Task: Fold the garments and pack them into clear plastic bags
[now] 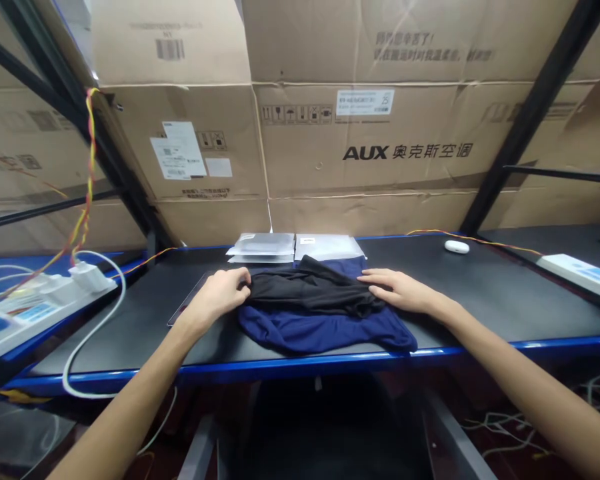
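A bunched black cloth point(305, 288) lies across a dark blue cloth point(325, 332) near the table's front edge. At the black cloth's left end is my left hand point(223, 291), its fingers curled closed on the fabric. My right hand point(397, 289) rests at the other end, fingers apart and lying flat on the cloth. Behind the cloths sit flat packets in clear plastic, a stack on the left point(261, 247) and another packet on the right point(326, 247).
A phone-like flat object point(187, 301) lies left, partly behind my left forearm. Power strips stand at the far left point(45, 300) and right point(580, 275), with a white cable looping over the left front edge. A small white case point(457, 247) sits back right. Cardboard point(380, 180) walls the back.
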Demonstrator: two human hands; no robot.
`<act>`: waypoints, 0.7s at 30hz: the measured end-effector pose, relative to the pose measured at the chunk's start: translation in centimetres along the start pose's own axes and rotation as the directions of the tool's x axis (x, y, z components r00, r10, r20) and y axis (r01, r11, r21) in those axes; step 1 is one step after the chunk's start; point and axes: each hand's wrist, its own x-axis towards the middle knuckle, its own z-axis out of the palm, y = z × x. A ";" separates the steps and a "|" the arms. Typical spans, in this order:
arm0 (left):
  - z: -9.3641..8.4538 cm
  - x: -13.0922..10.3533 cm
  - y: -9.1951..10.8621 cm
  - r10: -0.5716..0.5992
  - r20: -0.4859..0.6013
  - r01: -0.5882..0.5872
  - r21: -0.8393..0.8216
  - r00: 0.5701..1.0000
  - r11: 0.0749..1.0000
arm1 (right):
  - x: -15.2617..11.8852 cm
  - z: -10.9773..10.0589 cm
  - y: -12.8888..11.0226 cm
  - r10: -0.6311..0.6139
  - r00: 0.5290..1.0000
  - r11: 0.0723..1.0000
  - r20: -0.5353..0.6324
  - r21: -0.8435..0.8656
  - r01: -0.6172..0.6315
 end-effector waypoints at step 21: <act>2.5 2.6 1.7 0.408 -0.047 -0.411 -0.117 0.912 0.904 | -0.9 0.0 -2.6 -0.104 0.954 0.990 -0.282 0.057 0.125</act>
